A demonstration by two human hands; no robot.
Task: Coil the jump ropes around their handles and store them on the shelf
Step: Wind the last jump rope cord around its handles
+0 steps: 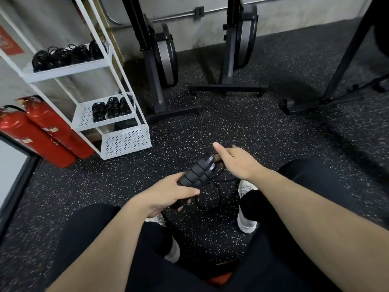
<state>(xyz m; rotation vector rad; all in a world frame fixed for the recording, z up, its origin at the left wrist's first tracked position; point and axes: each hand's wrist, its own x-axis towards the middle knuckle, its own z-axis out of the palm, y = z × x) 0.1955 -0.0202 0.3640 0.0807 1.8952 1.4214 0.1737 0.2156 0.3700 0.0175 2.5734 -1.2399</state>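
My left hand (pixel 168 192) grips the lower end of a pair of black ribbed jump rope handles (pixel 199 172), held side by side above the floor. My right hand (pixel 235 160) is at the handles' top end with its fingers curled round the black rope there. A loose loop of the rope (pixel 208 199) hangs below the handles between my feet. The white shelf (pixel 105 60) stands at the left, with coiled black ropes (pixel 65 54) on its upper tier and three more bundles (pixel 111 108) on the middle tier.
Two red fire extinguishers (pixel 42 131) lean by the shelf at the left. Two black upright rowing machines (pixel 162 60) stand against the back wall, and a black rack leg (pixel 345 55) slants at the right. My legs and white shoes (pixel 246 220) are below on the speckled floor.
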